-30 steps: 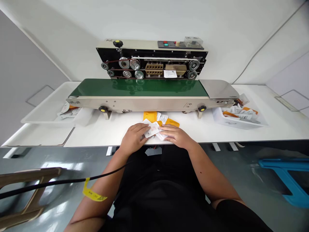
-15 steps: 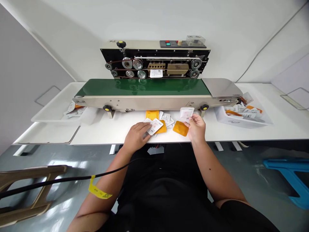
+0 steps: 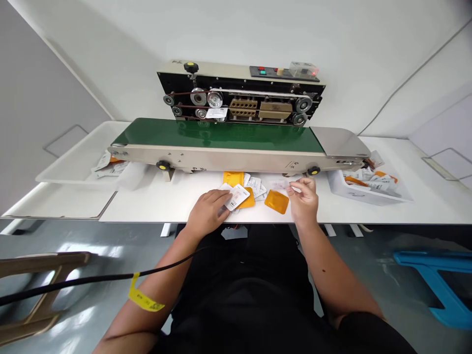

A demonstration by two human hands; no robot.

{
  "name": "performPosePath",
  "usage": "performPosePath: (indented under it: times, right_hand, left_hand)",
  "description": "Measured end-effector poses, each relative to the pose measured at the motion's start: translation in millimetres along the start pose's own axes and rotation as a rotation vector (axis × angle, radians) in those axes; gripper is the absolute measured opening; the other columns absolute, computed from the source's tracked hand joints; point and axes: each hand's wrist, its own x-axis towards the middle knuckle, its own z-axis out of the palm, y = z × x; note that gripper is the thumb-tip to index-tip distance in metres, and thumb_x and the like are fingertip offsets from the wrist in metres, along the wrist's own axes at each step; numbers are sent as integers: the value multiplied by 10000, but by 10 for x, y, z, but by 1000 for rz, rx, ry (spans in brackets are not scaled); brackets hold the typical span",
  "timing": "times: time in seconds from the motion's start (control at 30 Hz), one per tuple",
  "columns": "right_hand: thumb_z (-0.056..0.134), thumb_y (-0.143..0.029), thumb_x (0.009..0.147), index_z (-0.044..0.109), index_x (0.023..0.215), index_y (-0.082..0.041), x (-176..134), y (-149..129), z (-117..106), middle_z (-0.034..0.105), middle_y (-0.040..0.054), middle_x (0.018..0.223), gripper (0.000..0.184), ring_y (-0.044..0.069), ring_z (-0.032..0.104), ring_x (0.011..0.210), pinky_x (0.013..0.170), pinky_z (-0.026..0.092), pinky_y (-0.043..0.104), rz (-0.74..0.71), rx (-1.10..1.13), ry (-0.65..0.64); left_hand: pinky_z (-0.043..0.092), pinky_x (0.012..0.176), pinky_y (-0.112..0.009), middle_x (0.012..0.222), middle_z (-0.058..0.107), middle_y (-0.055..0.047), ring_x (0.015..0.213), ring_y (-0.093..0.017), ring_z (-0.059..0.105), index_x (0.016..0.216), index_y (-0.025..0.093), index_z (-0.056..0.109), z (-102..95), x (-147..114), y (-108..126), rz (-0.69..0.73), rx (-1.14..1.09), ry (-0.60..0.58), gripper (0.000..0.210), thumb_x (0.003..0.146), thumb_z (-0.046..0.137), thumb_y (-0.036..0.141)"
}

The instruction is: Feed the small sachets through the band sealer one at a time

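My left hand (image 3: 208,211) has its fingers closed around the edge of a white printed sachet (image 3: 237,197), with another white one partly hidden beneath it. Loose orange and white sachets lie just beyond, among them an orange sachet (image 3: 233,178) near the machine's base. My right hand (image 3: 304,199) pinches a pale sachet (image 3: 279,184) between thumb and fingers; it is blurred by motion. Flat on the table beside that hand rests a single orange sachet (image 3: 276,202). Up in the band sealer (image 3: 243,88), one white sachet (image 3: 217,113) hangs at the rollers on the left.
A green conveyor belt (image 3: 217,135) runs along the sealer's front, ending in a metal plate (image 3: 341,141) at right. One plastic bin (image 3: 368,194) with sachets stands right, and a white tray (image 3: 62,167) with more stands left. A black cable (image 3: 92,279) crosses my left forearm.
The sachet in the sealer has travelled left from the heating blocks to the rollers. My right hand has lowered and tilted its sachet. My left hand has barely moved.
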Motion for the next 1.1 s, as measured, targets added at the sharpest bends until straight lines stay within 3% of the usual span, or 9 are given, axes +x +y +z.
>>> performPosePath:
  times: [0.13,0.3,0.37,0.47,0.57,0.83,1.1]
  right_hand:
    - [844,-497,848,819,910,-254,319,-223,-86,647,6,789,252,174,638,684,670,603,353,-70,-82,-81]
    - [838,-504,851,821,939,-209,1066,-479,-159,758,35,848,308,216,736,797,800,639,413,-171,-98,58]
    - [838,-454,858,828,957,-197,1411,-495,-185,777,43,877,276,213,750,811,819,648,417,-184,-95,15]
    - [836,-328,853,835,996,-183,1871,-386,-223,803,58,947,203,193,760,820,798,658,380,-98,-118,-125]
    - [808,-203,845,830,993,-147,2203,-215,-255,807,79,971,160,167,755,821,756,646,315,21,-181,-147]
    - [791,-118,840,798,979,-121,2568,-49,-179,791,79,935,139,132,733,807,731,594,259,256,-135,-40]
    - [790,-75,772,785,862,-185,2746,91,-135,796,71,969,142,201,748,929,711,632,289,283,-50,62]
  left_hand:
    - [521,1137,-545,1491,669,-96,1341,-331,630,1436,253,659,2,-6,-8,7,-5,7,475,962,659,279]
    - [524,1136,-533,1479,676,-103,1338,-330,634,1426,243,665,7,-13,-12,15,-4,32,452,976,653,292]
    - [513,1151,-534,1479,677,-102,1341,-330,634,1426,244,667,14,-19,-17,19,-7,40,457,971,657,283]
    - [521,1137,-535,1478,677,-100,1339,-332,635,1432,252,666,18,-26,-23,16,-8,32,465,968,660,284]
    - [531,1122,-535,1483,673,-104,1339,-334,634,1432,245,665,13,-27,-23,13,5,18,459,975,650,288]
    - [531,1116,-539,1482,673,-113,1330,-339,637,1411,220,674,1,-18,-7,9,21,15,438,977,654,280]
    - [513,1145,-531,1490,670,-107,1335,-329,635,1420,219,671,5,-19,-20,17,6,27,449,974,656,266]
